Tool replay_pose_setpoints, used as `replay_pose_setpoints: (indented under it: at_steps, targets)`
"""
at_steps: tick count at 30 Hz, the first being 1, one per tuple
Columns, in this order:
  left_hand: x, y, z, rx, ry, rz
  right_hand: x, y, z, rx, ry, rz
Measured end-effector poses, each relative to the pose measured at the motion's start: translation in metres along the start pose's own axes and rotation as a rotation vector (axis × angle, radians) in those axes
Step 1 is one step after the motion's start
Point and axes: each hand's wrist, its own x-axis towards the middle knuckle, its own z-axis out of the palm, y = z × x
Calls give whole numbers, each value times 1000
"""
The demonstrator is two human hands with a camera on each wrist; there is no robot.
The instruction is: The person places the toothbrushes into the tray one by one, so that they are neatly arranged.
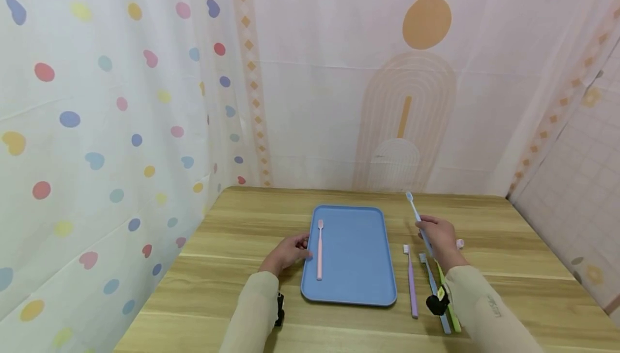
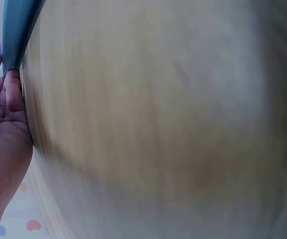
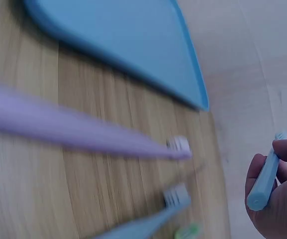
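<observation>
My left hand (image 1: 289,252) grips the left rim of a blue tray (image 1: 353,256), which lies on the table. In the left wrist view its fingers (image 2: 15,94) meet the tray's edge (image 2: 19,30). A pink toothbrush (image 1: 319,256) lies lengthwise along the tray's left side. Right of the tray, my right hand (image 1: 439,237) holds a light blue toothbrush (image 1: 414,209) raised above the table, bristle head pointing away. The right wrist view shows its handle end (image 3: 262,186) between thumb and fingers.
Below the right hand lie a purple toothbrush (image 1: 411,286), a blue toothbrush (image 1: 432,280) and a green toothbrush (image 1: 454,318), partly behind the sleeve. A pale pink tip (image 1: 459,244) shows beside the hand. Patterned curtains (image 1: 310,100) hang behind the wooden table (image 1: 218,288).
</observation>
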Motion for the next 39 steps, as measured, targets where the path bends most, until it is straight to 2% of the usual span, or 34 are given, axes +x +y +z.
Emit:
replay_pose_setpoints:
  at_steps: [5,8,11,14,18,29,39]
  targets:
    - [0,0,0,-5,0,8,-4,-4,24,91,6,2]
    - [0,-1,0,-5,-2,9,-6,-5,39,153,39,-19]
    - [0,-1,0,-5,-3,10,-10,-4,55,153,78,-43]
    - [0,-1,0,-2,-1,9,-14,-4,70,104,110,-65]
    - [-1,-1,0,-2,3,5,-17,-1,88,89,123,-46]
    - [0,0,0,6,0,25,-23,9,121,34,41,-13]
    - [-1,0,-1,19,-5,25,-32,15,144,34,-11,0]
